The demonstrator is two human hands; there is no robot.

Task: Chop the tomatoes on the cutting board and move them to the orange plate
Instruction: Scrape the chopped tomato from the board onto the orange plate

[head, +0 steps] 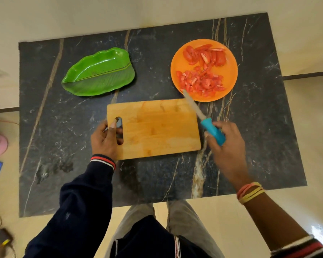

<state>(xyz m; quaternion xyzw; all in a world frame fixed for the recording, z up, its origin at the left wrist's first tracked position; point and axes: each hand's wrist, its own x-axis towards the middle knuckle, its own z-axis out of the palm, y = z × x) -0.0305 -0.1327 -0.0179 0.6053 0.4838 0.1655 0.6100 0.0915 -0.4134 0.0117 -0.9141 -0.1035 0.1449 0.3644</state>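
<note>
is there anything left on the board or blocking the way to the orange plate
Nothing visible. The cutting board is bare, the tomato pieces already lie on the orange plate, with only the knife reaching toward it.

Chopped red tomatoes heaped on the round orange plate, beyond the bare wooden cutting board.
</note>
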